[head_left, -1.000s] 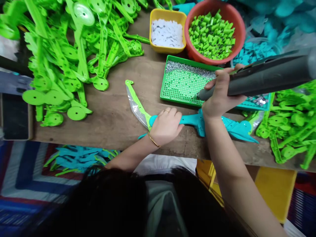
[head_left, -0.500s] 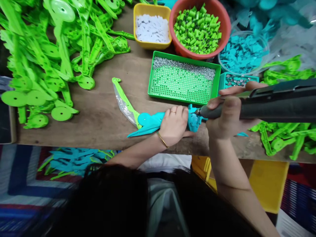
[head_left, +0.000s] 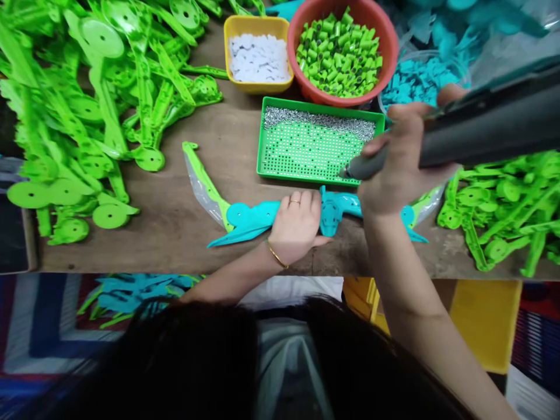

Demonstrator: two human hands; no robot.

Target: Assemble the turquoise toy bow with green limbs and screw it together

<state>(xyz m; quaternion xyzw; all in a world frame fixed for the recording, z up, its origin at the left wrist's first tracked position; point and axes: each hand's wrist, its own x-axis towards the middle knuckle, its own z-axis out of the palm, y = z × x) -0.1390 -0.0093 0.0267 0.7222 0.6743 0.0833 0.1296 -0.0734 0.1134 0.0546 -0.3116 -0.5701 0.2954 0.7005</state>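
A turquoise and green plastic bow-shaped toy (head_left: pixel 254 221) lies across the wooden table near its front edge. My left hand (head_left: pixel 296 224) is wrapped over its middle, left of a turquoise head-like block (head_left: pixel 330 214). My right hand (head_left: pixel 400 157) grips a dark electric screwdriver (head_left: pixel 472 125), raised above the toy's right half. The tool's tip is over the lower right part of a green perforated tray (head_left: pixel 315 143) of small metal screws; whether it touches anything is unclear. The right hand and forearm hide part of the toy's right arm.
Green plastic parts (head_left: pixel 105 76) are piled at the left, and more (head_left: pixel 503 210) at the right. Behind the tray stand a yellow tub (head_left: pixel 258 87) of white pieces, a red bowl (head_left: pixel 301 76) of green pieces and a clear tub of turquoise pieces (head_left: pixel 420 81). A yellow crate (head_left: pixel 485 321) is below the table.
The screwdriver in my right hand has lifted off the turquoise block and moved up toward the tray. My left hand stays on the toy. The whole view has shifted slightly.
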